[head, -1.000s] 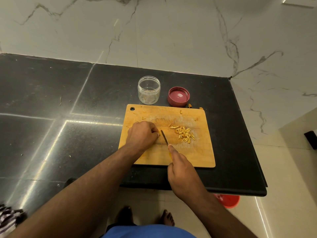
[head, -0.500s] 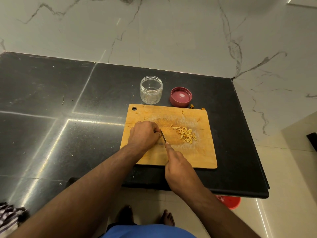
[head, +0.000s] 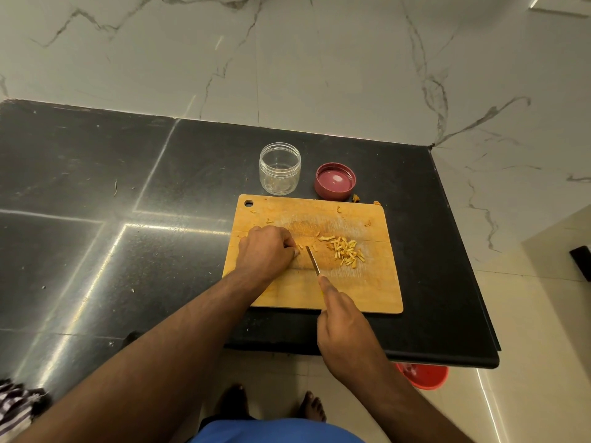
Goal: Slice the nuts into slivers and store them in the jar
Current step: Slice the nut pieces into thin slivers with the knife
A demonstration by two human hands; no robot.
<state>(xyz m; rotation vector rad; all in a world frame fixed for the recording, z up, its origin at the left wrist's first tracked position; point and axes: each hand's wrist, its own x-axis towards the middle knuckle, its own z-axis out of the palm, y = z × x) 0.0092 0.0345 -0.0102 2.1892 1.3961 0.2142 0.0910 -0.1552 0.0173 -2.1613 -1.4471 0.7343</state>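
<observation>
A rectangular pale wooden cutting board [head: 351, 289] with a small hole in its far left corner lies on the black polished stone desk [head: 128, 251], near the desk's right end. The left hand [head: 267, 251] rests on the board's left half with its fingers curled down; its grip pinches a small piece of nut [head: 299, 246] at the fingertips, though the piece is mostly hidden. The right hand [head: 347, 334] comes in from the near edge, its grip closed round the handle of a small knife [head: 313, 262], the forefinger laid along the top. The thin blade points away towards the far left, its tip just beside the left fingertips and down at the board.

To the right of the blade a loose heap of pale yellow nut slivers [head: 345, 251] lies on the middle of the board, with a few stray bits scattered towards the far edge. Just beyond the board's far edge stands a short clear plastic jar [head: 280, 169], open and upright, with only a few crumbs showing inside. Near it on the right lies its round dark red lid [head: 335, 181], turned inside up. A red bucket [head: 422, 375] shows on the floor under the desk's near right edge.
</observation>
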